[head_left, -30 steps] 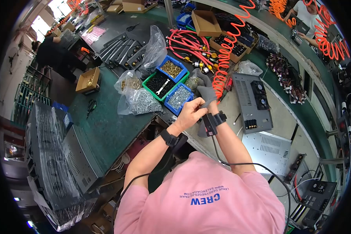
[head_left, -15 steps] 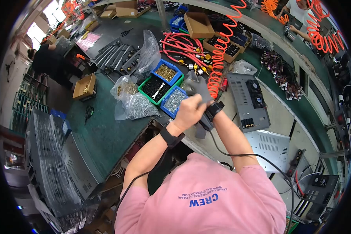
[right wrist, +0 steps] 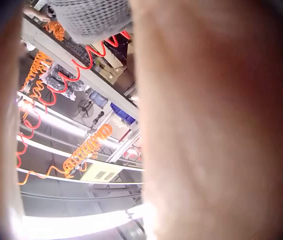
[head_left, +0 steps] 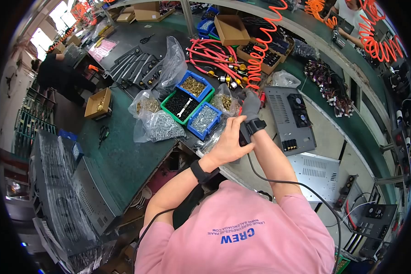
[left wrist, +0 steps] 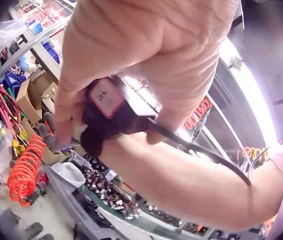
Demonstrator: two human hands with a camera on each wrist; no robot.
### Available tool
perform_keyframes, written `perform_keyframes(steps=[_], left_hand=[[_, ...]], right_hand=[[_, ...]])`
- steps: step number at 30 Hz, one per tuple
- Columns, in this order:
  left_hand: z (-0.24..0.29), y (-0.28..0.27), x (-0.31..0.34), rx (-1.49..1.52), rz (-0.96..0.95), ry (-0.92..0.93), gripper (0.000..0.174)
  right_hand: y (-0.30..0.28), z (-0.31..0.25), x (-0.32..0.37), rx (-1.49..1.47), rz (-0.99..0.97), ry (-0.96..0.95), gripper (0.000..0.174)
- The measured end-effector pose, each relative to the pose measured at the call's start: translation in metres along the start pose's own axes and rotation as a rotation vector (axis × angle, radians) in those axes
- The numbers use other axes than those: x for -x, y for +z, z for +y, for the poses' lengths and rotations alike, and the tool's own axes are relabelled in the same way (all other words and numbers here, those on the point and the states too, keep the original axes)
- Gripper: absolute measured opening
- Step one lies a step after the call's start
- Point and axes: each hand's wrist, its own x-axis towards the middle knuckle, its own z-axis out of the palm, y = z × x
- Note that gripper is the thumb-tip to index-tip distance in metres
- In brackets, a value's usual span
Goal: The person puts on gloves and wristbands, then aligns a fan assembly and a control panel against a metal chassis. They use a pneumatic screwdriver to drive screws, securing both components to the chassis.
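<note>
My bare left hand (head_left: pixel 228 144) reaches across to my right wrist. In the left wrist view its fingers (left wrist: pixel 67 117) and thumb lie on either side of the black wrist camera (left wrist: pixel 106 102) strapped there, gripping it, and a black cable runs from the camera along the forearm. My right hand (head_left: pixel 251 105) wears a grey knitted glove (right wrist: pixel 94 20) and holds nothing visible; part of it is hidden by the wrist strap. Beyond the hands lie a bag of brass fittings (head_left: pixel 224 101) and a blue bin of silver screws (head_left: pixel 204 119).
A green bin of black screws (head_left: pixel 176 102) holds a wrench (head_left: pixel 185 107). Red hoses (head_left: pixel 214 57) lie behind, beside a hanging coiled orange air hose (head_left: pixel 256 64). A grey metal panel with fans (head_left: pixel 283 118) lies to the right. Another grey glove (left wrist: pixel 29 231) lies on the bench.
My left hand has let go of the right glove's cuff, moved down to the wrist and spread around the camera there. The gloved right hand has turned and drawn slightly away from the bag.
</note>
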Motion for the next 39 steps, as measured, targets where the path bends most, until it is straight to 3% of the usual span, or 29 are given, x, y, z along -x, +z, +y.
perform_keyframes(steps=[4,7,9,10,13,14,15,17,19,21,22,23,25,26,28,29,35,37,39], left_hand=[[0.001,0.007,-0.002,-0.134,0.039,-0.121,0.074],[-0.004,0.014,0.000,-0.126,0.091,-0.098,0.070],[0.004,0.021,0.010,-0.089,0.110,-0.149,0.066],[0.009,0.023,0.015,-0.017,0.102,-0.214,0.065],[0.023,0.018,0.014,-0.136,0.139,-0.113,0.063],[0.029,0.015,0.012,-0.141,0.084,-0.110,0.064],[0.033,0.015,0.013,-0.135,0.080,-0.112,0.064],[0.036,0.014,0.011,-0.199,0.018,-0.078,0.065],[0.035,0.016,0.019,-0.215,0.001,-0.093,0.067],[0.037,0.019,0.027,-0.147,0.000,-0.089,0.066],[0.038,0.021,0.028,-0.132,0.018,-0.078,0.068],[0.038,0.021,0.030,-0.132,0.014,-0.080,0.068],[0.035,0.020,0.031,-0.112,-0.001,0.008,0.064],[0.031,0.018,0.031,-0.111,0.000,0.009,0.064],[0.019,0.013,0.027,0.109,0.180,-0.108,0.055],[0.015,0.012,0.022,0.088,0.294,-0.106,0.042],[-0.019,0.014,0.005,-0.031,0.301,-0.028,0.021],[-0.017,0.017,0.003,-0.219,0.322,0.259,0.020],[-0.020,0.022,0.003,-0.164,0.341,0.220,0.019]], right_hand=[[0.001,0.006,-0.005,-0.001,0.099,-0.116,0.015],[0.006,-0.008,-0.007,-0.241,0.110,-0.068,0.015],[0.009,-0.016,-0.006,-0.840,0.107,0.415,0.018],[0.009,-0.019,-0.002,-0.842,0.109,0.414,0.018],[0.012,-0.024,0.012,0.303,-0.020,-0.431,0.017],[0.014,-0.024,0.017,0.565,-0.066,-0.706,0.017],[0.013,-0.030,0.023,0.571,-0.064,-0.702,0.017],[0.012,-0.048,0.035,1.026,-0.460,-1.162,0.025],[0.013,-0.038,0.033,1.087,-0.402,-1.141,0.023],[0.017,-0.029,0.025,0.540,-0.336,-0.315,0.025],[0.017,-0.026,0.022,0.036,-0.432,0.055,0.031],[0.013,-0.020,0.024,0.035,-0.428,0.058,0.031],[0.009,-0.033,0.045,-0.673,-0.580,0.520,0.038],[0.005,-0.041,0.049,-0.804,-0.541,0.646,0.035],[-0.005,-0.033,0.048,-0.928,-0.601,0.588,0.038],[-0.008,-0.028,0.049,-1.055,-0.659,0.528,0.041],[-0.008,-0.029,0.054,-0.868,-0.390,0.509,0.040],[-0.010,-0.019,0.052,-0.802,-0.280,0.500,0.039],[-0.011,-0.011,0.051,-0.736,-0.172,0.487,0.038]])
